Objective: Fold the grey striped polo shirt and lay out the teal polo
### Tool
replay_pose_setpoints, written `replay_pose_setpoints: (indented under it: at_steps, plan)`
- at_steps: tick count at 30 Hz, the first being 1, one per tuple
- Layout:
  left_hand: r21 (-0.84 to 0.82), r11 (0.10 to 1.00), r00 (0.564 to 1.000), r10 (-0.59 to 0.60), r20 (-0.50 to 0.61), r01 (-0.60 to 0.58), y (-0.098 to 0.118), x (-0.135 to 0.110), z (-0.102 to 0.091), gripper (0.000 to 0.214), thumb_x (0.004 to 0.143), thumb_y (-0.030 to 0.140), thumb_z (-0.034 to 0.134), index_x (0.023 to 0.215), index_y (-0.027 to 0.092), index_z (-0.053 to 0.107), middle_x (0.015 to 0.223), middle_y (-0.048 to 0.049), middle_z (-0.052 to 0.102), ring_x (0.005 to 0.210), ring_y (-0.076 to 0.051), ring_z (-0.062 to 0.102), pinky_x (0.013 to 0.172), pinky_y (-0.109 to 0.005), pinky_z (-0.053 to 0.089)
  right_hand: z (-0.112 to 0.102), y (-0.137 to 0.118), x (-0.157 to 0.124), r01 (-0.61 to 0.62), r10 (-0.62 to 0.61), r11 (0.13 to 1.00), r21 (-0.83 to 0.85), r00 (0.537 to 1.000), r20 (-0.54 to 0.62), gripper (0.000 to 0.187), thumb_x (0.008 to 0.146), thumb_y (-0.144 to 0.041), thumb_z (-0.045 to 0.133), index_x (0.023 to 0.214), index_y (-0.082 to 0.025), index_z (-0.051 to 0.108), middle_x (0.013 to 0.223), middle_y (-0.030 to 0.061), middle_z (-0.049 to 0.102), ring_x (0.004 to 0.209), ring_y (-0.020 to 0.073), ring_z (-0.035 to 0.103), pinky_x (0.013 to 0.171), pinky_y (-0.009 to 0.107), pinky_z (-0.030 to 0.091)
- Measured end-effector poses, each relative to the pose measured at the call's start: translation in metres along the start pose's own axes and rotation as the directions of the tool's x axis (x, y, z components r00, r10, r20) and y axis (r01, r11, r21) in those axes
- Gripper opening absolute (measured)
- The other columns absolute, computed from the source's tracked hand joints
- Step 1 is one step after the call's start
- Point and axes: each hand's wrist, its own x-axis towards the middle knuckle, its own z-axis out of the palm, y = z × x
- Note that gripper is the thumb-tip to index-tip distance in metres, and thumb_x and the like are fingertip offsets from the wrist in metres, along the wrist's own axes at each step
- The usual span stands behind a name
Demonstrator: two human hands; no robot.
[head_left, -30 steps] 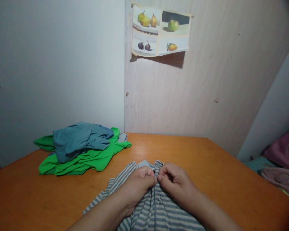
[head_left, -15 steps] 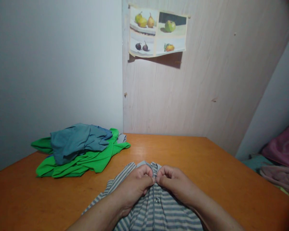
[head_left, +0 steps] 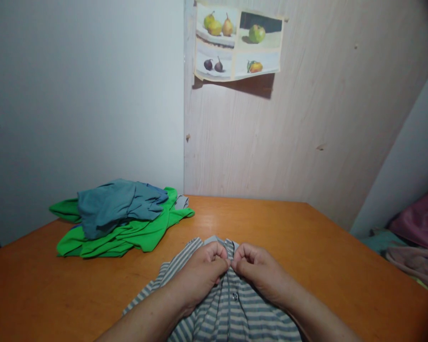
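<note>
The striped shirt (head_left: 219, 316) lay on the surface (head_left: 317, 266) directly before the person, its long axis running away from the body, with the collar (head_left: 211, 239) at the far end and the lower part cut off by the bottom of the view. Its front edge (head_left: 228, 304) ran lengthwise up the middle, roughly square to the line between the two hands, and this was the relation that counted: the fingers met at that edge from opposite sides, just short of the collar. The left hand (head_left: 205, 273) came in from the left, the right hand (head_left: 261, 270) from the right, and neither was clearly nearer to the edge.

On each hand thumb and forefinger were drawn together, tips almost meeting, apparently pinching the cloth there; what exactly sat between the tips was too small to tell. A button (head_left: 234, 297) showed on the near side of the fingers, toward the person, just to the right of the edge and so on the right hand's side.

Well apart from the hands, beyond them to the left, a blue cloth (head_left: 109, 206) lay on top of a green one (head_left: 142, 237).
</note>
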Motion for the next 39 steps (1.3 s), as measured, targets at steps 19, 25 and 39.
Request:
replay_pose_setpoints:
  at_steps: [19, 25, 39]
  plan:
    - [0.469, 0.841, 0.956, 0.293, 0.023, -0.269, -0.003, -0.004, -0.001, 0.010, 0.089, 0.023, 0.049, 0.080, 0.021, 0.053, 0.077, 0.0022, 0.055, 0.078, -0.016, 0.050, 0.069, -0.027, 0.034, 0.009, 0.003, 0.000, 0.026, -0.074, 0.962, -0.273, 0.983, -0.166, 0.010, 0.075, -0.026, 0.053, 0.066, -0.022, 0.050, 0.059, -0.0047, 0.047, 0.059, 0.0120, 0.041, 0.055, 0.026, 0.028]
    - [0.273, 0.948, 0.987, 0.161, 0.027, -0.162, 0.000, -0.002, 0.000, 0.010, 0.088, 0.027, 0.048, 0.080, 0.021, 0.050, 0.073, 0.0015, 0.057, 0.072, -0.015, 0.051, 0.067, -0.027, 0.037, 0.008, -0.002, 0.000, 0.034, -0.080, 0.964, -0.263, 0.983, -0.167, 0.010, 0.076, -0.026, 0.054, 0.067, -0.021, 0.052, 0.059, -0.0048, 0.047, 0.058, 0.0116, 0.041, 0.054, 0.025, 0.028]
    - [0.210, 0.964, 0.987, 0.155, 0.044, -0.160, 0.002, -0.001, -0.002, 0.012, 0.085, 0.031, 0.052, 0.080, 0.020, 0.051, 0.072, 0.0034, 0.055, 0.071, -0.015, 0.052, 0.068, -0.026, 0.039, 0.008, 0.001, 0.002, 0.013, -0.024, 0.997, -0.081, 0.990, -0.136, 0.011, 0.074, -0.028, 0.057, 0.068, -0.019, 0.052, 0.057, -0.0063, 0.045, 0.055, 0.0091, 0.037, 0.052, 0.023, 0.025]
